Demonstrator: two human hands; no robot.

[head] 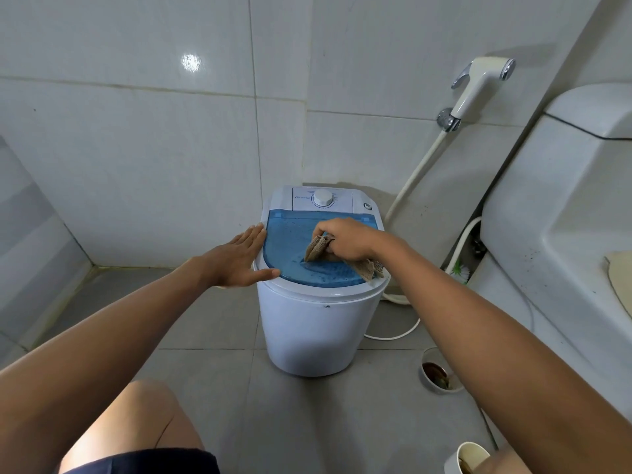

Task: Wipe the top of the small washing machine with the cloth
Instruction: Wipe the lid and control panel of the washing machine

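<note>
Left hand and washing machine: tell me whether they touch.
Touching. The head view shows the left hand lying flat against the left rim of the washing machine, fingertips and thumb overlapping its white edge with no gap.

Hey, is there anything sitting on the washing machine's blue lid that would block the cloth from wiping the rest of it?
Nothing visible does. The right hand presses the cloth onto the blue lid, which is otherwise bare. The left hand rests on the machine's left rim, beside the lid.
</note>
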